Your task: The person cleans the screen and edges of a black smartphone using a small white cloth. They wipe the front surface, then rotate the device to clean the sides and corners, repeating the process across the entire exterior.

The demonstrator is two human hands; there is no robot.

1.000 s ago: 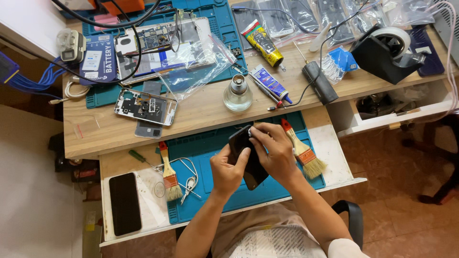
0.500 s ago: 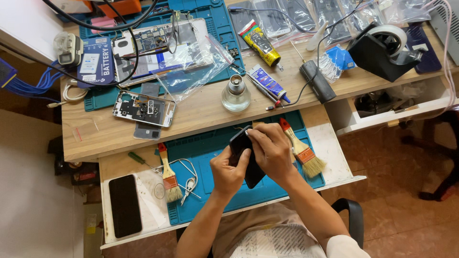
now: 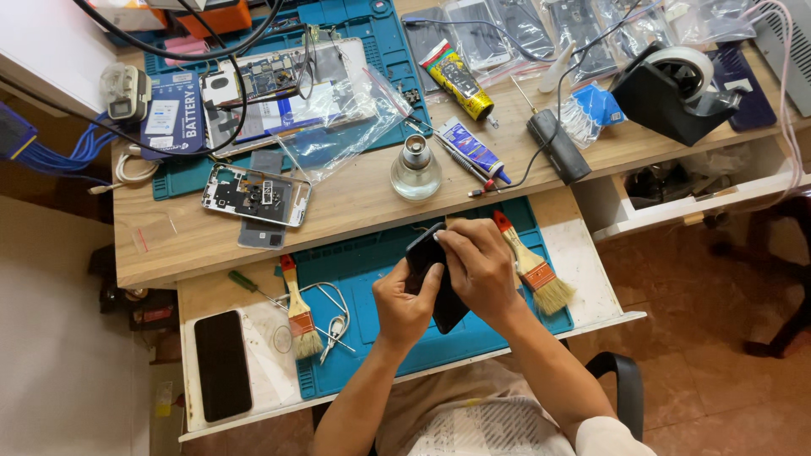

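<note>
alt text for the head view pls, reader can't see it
Seen from above, a left hand and right hand hold a dark phone over a blue mat. Two brushes flank the hands; another phone lies at the left.

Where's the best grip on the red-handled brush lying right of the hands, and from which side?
Take the paint brush by its bare red handle, the upper-left end, coming from above. It lies flat on the blue mat, bristles fanned toward the lower right. The right hand sits just beside the handle, so approaching from the desk side looks clearer.
</note>
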